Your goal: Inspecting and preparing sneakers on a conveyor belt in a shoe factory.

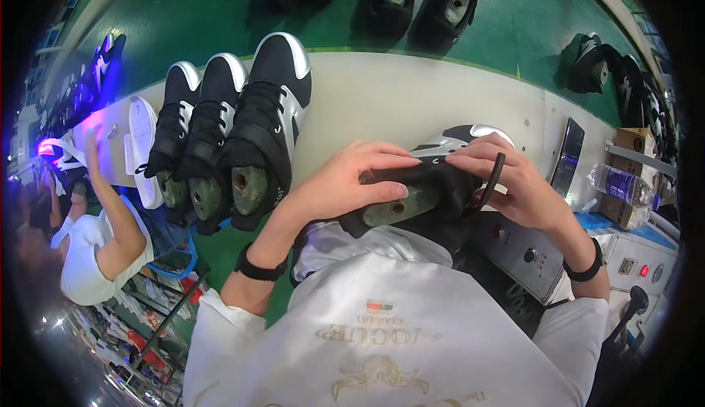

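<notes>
Fingers (393, 160) of our left hand (338, 183) and right hand (523, 185) pinch the collar of a black-and-silver shoe (446, 176), a mottled green last (416, 205) inside, at the near edge of the cream tabletop (396, 106); three laced black-and-silver shoes (211, 132) overhang that edge leftward.

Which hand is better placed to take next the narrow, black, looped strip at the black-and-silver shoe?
Probably the right hand: its thumb and fingers are close beside the narrow, black, looped strip. The left hand is farther away, at the other side of the black-and-silver shoe.
</notes>
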`<control>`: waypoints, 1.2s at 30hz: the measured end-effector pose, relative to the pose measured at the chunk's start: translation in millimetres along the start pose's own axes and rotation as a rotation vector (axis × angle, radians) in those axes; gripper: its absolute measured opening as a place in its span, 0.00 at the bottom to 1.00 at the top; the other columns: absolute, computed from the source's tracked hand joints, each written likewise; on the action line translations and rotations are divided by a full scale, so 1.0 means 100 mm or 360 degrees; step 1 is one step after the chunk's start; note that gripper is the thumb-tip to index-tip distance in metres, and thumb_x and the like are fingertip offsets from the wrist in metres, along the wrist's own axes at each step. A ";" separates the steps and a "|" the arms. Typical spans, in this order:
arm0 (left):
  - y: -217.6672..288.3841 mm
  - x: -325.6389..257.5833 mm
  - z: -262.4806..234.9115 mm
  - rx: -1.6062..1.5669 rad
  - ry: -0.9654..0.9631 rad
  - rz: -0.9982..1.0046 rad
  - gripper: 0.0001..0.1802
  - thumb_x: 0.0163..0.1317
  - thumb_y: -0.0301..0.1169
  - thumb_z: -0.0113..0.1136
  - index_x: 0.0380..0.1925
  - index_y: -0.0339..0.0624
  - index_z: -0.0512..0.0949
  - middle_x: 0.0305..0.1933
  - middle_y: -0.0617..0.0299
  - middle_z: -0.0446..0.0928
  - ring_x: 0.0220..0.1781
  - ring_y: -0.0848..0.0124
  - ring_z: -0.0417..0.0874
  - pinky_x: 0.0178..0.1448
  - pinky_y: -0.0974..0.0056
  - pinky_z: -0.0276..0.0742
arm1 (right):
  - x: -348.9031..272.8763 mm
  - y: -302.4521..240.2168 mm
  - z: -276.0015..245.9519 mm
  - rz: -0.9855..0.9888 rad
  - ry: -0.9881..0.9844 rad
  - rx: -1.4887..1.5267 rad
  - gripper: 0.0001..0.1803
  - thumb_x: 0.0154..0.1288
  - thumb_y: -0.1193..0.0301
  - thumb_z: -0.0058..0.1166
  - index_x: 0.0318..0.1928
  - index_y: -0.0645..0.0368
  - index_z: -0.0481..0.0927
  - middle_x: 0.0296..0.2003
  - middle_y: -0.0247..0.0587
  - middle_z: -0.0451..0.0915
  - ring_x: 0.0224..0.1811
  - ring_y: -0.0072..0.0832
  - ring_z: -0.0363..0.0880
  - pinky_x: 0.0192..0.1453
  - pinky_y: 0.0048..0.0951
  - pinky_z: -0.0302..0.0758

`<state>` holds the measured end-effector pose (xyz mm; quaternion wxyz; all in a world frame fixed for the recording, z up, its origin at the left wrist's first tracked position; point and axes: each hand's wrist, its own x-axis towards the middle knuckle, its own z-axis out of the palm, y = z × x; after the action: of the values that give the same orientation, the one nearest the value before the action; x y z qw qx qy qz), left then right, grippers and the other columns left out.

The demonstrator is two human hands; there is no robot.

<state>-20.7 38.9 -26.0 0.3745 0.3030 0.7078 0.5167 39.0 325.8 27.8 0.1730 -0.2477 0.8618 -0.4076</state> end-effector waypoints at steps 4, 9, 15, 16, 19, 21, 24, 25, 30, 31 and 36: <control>0.06 0.15 0.10 -0.0164 -0.0091 -0.0277 0.19 0.63 0.31 0.64 0.55 0.46 0.82 0.55 0.59 0.79 0.49 0.64 0.82 0.54 0.63 0.76 | -0.04 0.03 -0.01 0.0029 -0.0041 0.0192 0.37 0.46 0.85 0.63 0.62 0.58 0.76 0.52 0.43 0.79 0.56 0.44 0.74 0.62 0.42 0.72; 0.02 0.31 0.14 0.0565 0.0404 0.0198 0.07 0.62 0.31 0.63 0.38 0.42 0.85 0.31 0.56 0.82 0.34 0.57 0.83 0.38 0.59 0.78 | -0.08 0.03 0.01 -0.0065 -0.0110 0.0220 0.34 0.48 0.86 0.62 0.60 0.60 0.77 0.53 0.43 0.80 0.56 0.44 0.75 0.60 0.40 0.74; 0.75 -0.25 0.34 0.0503 0.0441 -0.0210 0.09 0.59 0.27 0.65 0.40 0.38 0.83 0.36 0.53 0.83 0.40 0.61 0.86 0.43 0.58 0.80 | -0.11 -0.12 0.05 0.0105 -0.0006 0.0162 0.32 0.48 0.77 0.70 0.57 0.64 0.78 0.54 0.43 0.81 0.54 0.43 0.76 0.55 0.38 0.77; 0.76 -0.40 0.45 0.0605 0.0388 0.0031 0.11 0.58 0.25 0.65 0.41 0.38 0.83 0.42 0.52 0.83 0.45 0.60 0.85 0.46 0.58 0.81 | -0.08 -0.11 0.07 0.0099 0.0008 0.0146 0.34 0.46 0.76 0.71 0.58 0.65 0.77 0.53 0.45 0.81 0.54 0.44 0.76 0.56 0.39 0.76; 0.58 -0.49 0.54 0.0645 0.0224 0.0320 0.14 0.57 0.23 0.64 0.44 0.38 0.81 0.53 0.50 0.80 0.54 0.58 0.83 0.52 0.58 0.81 | -0.05 -0.14 0.09 0.0136 0.0061 0.0144 0.36 0.43 0.75 0.73 0.58 0.65 0.78 0.50 0.46 0.82 0.53 0.45 0.77 0.56 0.40 0.77; 0.37 -0.51 0.56 0.0493 0.0027 0.0383 0.15 0.58 0.21 0.59 0.46 0.32 0.79 0.57 0.50 0.77 0.57 0.53 0.79 0.55 0.59 0.80 | 0.00 -0.16 0.13 0.0161 0.0097 0.0160 0.36 0.41 0.75 0.73 0.57 0.65 0.78 0.48 0.46 0.83 0.52 0.44 0.78 0.54 0.39 0.78; 0.24 -0.46 0.53 0.0530 -0.0190 0.0454 0.15 0.58 0.21 0.59 0.46 0.35 0.79 0.57 0.51 0.77 0.56 0.51 0.79 0.57 0.57 0.79 | 0.08 -0.18 0.31 0.0137 0.0333 -0.0184 0.33 0.38 0.73 0.74 0.51 0.63 0.81 0.43 0.42 0.84 0.45 0.41 0.79 0.48 0.37 0.79; 0.24 -0.44 0.47 0.0543 -0.0185 0.0456 0.15 0.58 0.21 0.59 0.46 0.35 0.79 0.57 0.51 0.77 0.56 0.51 0.79 0.57 0.57 0.79 | 0.08 -0.15 0.33 0.0172 0.0337 -0.0161 0.32 0.38 0.73 0.75 0.50 0.61 0.81 0.41 0.40 0.83 0.44 0.40 0.78 0.48 0.37 0.78; 0.39 -0.26 0.16 0.0254 0.0323 0.0701 0.20 0.53 0.26 0.69 0.48 0.43 0.79 0.53 0.55 0.77 0.53 0.55 0.79 0.54 0.56 0.77 | 0.12 -0.21 0.30 0.0187 0.0227 -0.0193 0.31 0.39 0.70 0.75 0.49 0.59 0.80 0.39 0.39 0.79 0.44 0.40 0.74 0.49 0.38 0.75; 0.39 -0.18 0.17 0.0510 0.0397 0.0692 0.26 0.47 0.33 0.75 0.49 0.45 0.79 0.52 0.59 0.75 0.52 0.57 0.77 0.53 0.55 0.75 | 0.14 -0.21 0.31 0.0147 0.0225 -0.0173 0.30 0.39 0.70 0.75 0.48 0.60 0.79 0.37 0.39 0.78 0.42 0.41 0.73 0.48 0.39 0.74; 0.29 0.06 0.42 0.0757 0.0503 0.0707 0.27 0.40 0.45 0.77 0.43 0.56 0.80 0.47 0.66 0.72 0.48 0.63 0.77 0.47 0.58 0.76 | 0.22 -0.08 0.45 -0.0092 0.0371 -0.0190 0.29 0.32 0.71 0.76 0.40 0.59 0.77 0.33 0.39 0.73 0.36 0.41 0.69 0.41 0.38 0.72</control>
<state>12.9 72.7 -7.3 0.0580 0.4444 0.7744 0.4466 45.9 281.7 4.4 0.0448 -0.2333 0.8912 -0.3864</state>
